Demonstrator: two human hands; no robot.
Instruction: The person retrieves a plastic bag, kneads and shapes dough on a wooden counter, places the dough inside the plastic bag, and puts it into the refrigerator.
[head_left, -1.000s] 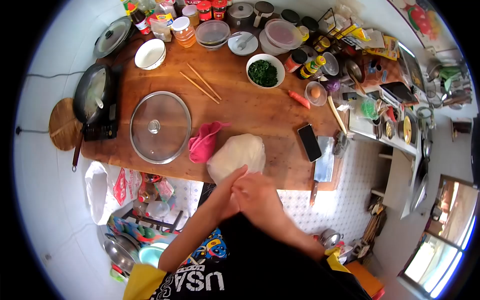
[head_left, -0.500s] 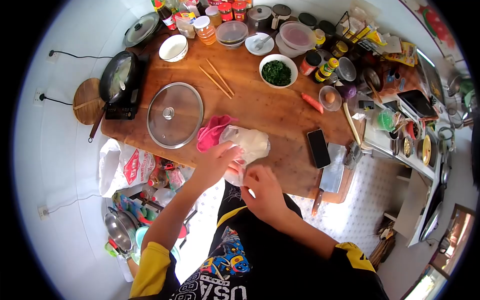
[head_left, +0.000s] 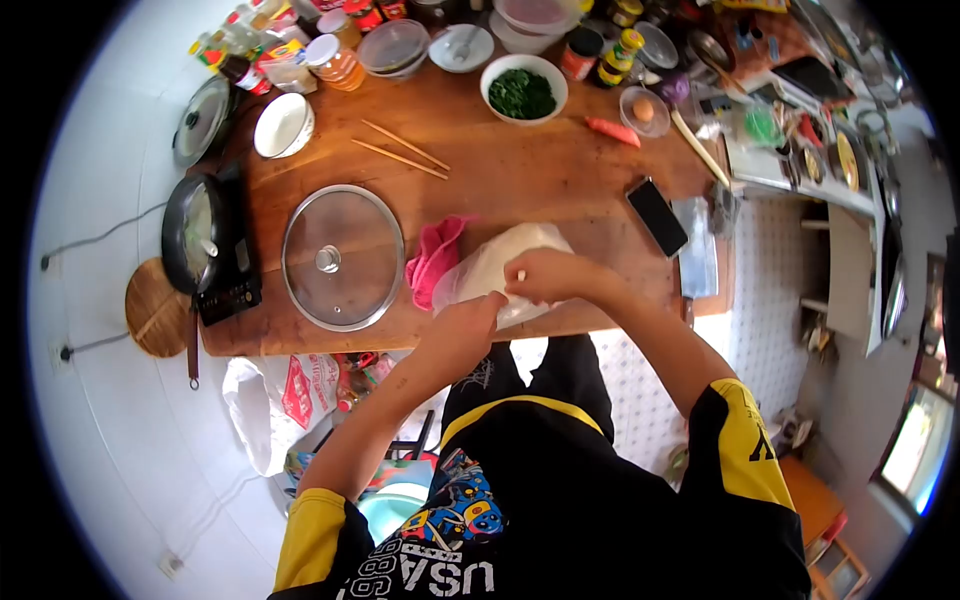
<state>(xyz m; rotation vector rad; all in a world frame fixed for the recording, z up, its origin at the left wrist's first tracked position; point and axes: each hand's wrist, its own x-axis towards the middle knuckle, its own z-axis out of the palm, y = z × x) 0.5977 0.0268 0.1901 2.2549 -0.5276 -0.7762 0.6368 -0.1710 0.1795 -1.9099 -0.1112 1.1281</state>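
A clear plastic bag (head_left: 520, 240) with off-white, powdery-looking contents lies at the table's front edge. My left hand (head_left: 468, 325) is closed on the gathered near side of the bag. Just right of it, my right hand (head_left: 548, 277) makes a fist at the bag's mouth, with a bit of plastic showing by its fingers. A pink cloth (head_left: 434, 262) touches the bag's left side. Further left, a glass pan lid (head_left: 345, 270) rests flat. The fingers hide part of the bag's opening.
Chopsticks (head_left: 400, 155) and a bowl of chopped greens (head_left: 523, 92) are behind. To the right lie a phone (head_left: 657, 217) and a cleaver (head_left: 697, 250). A wok (head_left: 190, 225) sits on the cooker at the left. Jars (head_left: 335, 62) and bowls line the back.
My right hand has moved up and right over the bag and closed into a fist. My left hand has shifted slightly right. The camera view has also shifted.
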